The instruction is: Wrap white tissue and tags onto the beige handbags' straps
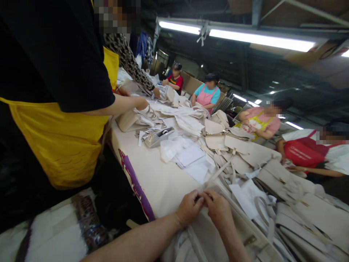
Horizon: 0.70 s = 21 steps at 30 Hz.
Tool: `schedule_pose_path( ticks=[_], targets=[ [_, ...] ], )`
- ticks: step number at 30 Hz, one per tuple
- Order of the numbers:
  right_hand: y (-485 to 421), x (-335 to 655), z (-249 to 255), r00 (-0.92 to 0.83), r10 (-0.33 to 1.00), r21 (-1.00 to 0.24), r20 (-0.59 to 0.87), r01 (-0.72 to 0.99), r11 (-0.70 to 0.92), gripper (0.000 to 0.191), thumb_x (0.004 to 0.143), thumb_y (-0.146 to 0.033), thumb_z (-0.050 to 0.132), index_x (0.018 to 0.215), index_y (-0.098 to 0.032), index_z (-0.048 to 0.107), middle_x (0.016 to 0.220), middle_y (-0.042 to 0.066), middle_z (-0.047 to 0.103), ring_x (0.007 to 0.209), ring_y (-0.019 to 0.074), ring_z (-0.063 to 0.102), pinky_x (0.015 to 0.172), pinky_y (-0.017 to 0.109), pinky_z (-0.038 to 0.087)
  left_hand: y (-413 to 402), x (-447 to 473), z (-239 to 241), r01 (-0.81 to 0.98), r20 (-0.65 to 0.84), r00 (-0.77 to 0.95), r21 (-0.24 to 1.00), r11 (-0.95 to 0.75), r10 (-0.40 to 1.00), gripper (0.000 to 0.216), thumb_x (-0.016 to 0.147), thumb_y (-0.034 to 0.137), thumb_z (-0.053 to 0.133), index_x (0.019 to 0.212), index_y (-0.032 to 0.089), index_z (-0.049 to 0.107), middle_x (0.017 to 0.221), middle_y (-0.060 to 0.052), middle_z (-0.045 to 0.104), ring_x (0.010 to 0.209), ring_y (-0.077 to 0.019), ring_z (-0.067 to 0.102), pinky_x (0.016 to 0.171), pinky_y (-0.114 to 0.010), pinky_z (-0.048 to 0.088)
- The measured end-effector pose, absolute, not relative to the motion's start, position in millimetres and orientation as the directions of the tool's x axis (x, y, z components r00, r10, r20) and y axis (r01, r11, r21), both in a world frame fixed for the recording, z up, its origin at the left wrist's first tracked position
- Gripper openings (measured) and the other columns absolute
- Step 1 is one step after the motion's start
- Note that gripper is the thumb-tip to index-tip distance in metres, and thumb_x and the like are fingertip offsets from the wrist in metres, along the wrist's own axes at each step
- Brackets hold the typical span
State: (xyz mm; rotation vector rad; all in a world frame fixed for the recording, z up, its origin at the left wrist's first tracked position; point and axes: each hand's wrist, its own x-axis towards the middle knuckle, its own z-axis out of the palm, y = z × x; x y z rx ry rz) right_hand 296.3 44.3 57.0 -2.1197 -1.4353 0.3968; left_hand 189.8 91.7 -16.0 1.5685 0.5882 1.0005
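Observation:
My left hand point(190, 207) and my right hand point(217, 208) meet at the top edge of a beige handbag point(207, 236) on the table in front of me. Thumbs and fingers of both are closed in a pinch, tips almost touching. Whatever lies between them is too small to make out. A beige strap point(222, 168) runs away from the fingertips toward the other bags. The handbag lies partly under my forearms, with a small metal clasp point(250, 240) to the right.
Beige handbags point(302, 203) are heaped along the right. White paper sheets point(192, 156) and a grey tape dispenser point(159, 137) lie ahead on the table point(160, 178). A co-worker in a yellow apron point(60, 142) stands close on the left; several others work around the table.

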Motion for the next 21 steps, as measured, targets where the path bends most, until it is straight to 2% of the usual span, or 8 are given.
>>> schedule_pose_path(
  ticks=[3, 6, 14, 21],
  targets=[
    [42.2, 298.5, 58.0, 0.409, 0.912, -0.733, -0.04, 0.608, -0.305, 0.044, 0.076, -0.039, 0.045, 0.111, -0.017, 0.059, 0.054, -0.003, 0.053, 0.039, 0.011, 0.045, 0.042, 0.024, 0.038, 91.1, 189.6, -17.2, -0.136, 0.279, 0.507, 0.96, -0.244, 0.815, 0.022, 0.085, 0.033, 0.044, 0.076, 0.016, 0.055, 0.066, 0.002, 0.053, 0.064, -0.0113, 0.047, 0.062, -0.021, 0.037],
    [39.1, 302.0, 56.9, 0.439, 0.893, -0.833, -0.103, 0.452, -0.318, 0.053, 0.072, -0.043, 0.05, 0.114, -0.013, 0.055, 0.052, -0.006, 0.048, 0.037, 0.0096, 0.042, 0.038, 0.024, 0.036, 90.4, 189.3, -17.4, -0.119, 0.277, 0.5, 0.96, -0.252, 0.82, 0.022, 0.085, 0.034, 0.045, 0.075, 0.016, 0.054, 0.064, 0.004, 0.05, 0.063, -0.0109, 0.045, 0.06, -0.021, 0.035],
    [34.8, 300.0, 55.9, 0.476, 0.879, -0.697, -0.023, 0.623, -0.355, 0.046, 0.077, -0.04, 0.043, 0.114, -0.016, 0.054, 0.053, -0.005, 0.052, 0.036, 0.0113, 0.046, 0.04, 0.025, 0.039, 90.7, 188.7, -16.3, -0.11, 0.282, 0.51, 0.958, -0.264, 0.812, 0.022, 0.086, 0.034, 0.044, 0.078, 0.016, 0.054, 0.065, 0.004, 0.05, 0.063, -0.0101, 0.045, 0.059, -0.02, 0.034],
    [38.2, 295.3, 59.4, 0.453, 0.892, -0.714, 0.012, 0.628, -0.309, 0.048, 0.077, -0.04, 0.042, 0.116, -0.015, 0.052, 0.054, -0.005, 0.054, 0.039, 0.0127, 0.049, 0.044, 0.026, 0.042, 91.4, 190.7, -18.9, -0.082, 0.276, 0.507, 0.959, -0.273, 0.817, 0.021, 0.086, 0.034, 0.044, 0.077, 0.017, 0.053, 0.066, 0.003, 0.051, 0.062, -0.0104, 0.045, 0.059, -0.021, 0.034]
  ],
)
